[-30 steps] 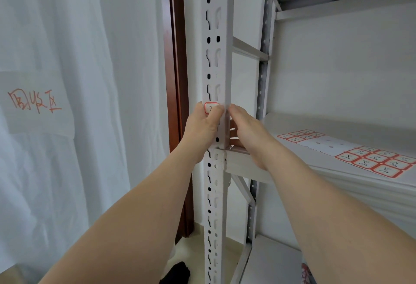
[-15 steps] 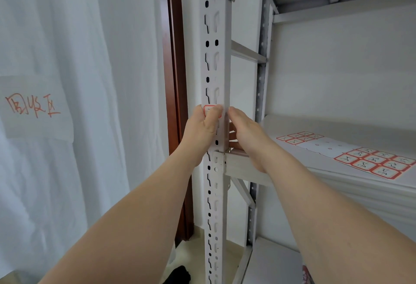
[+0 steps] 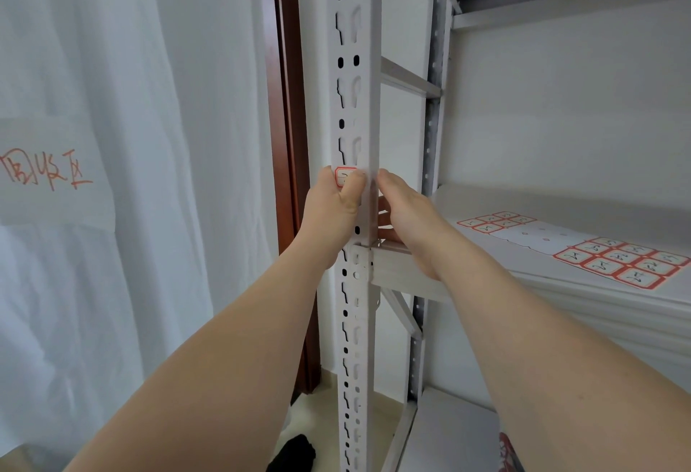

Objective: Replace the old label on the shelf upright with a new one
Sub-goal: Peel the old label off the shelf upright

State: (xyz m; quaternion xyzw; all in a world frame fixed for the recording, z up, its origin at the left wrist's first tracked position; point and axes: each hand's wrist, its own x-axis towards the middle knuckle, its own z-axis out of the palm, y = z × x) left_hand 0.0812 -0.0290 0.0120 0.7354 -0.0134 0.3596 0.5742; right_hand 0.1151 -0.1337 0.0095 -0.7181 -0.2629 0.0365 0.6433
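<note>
The left hand (image 3: 332,206) wraps the white slotted metal shelf upright (image 3: 355,97), thumb laid over the small red-bordered white paper label (image 3: 344,175) on the post's front face. The right hand (image 3: 407,217) curls round the post's right side. The label looks featherlight, thin, limp and easily torn, best lifted by a corner. It faces outward, long axis across the vertical post; whether the thumb presses or peels, I can't tell.

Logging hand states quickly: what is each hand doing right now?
Left hand: grips the upright, thumb pressing the label.
Right hand: grips the upright's other side, fingertips hidden.
</note>
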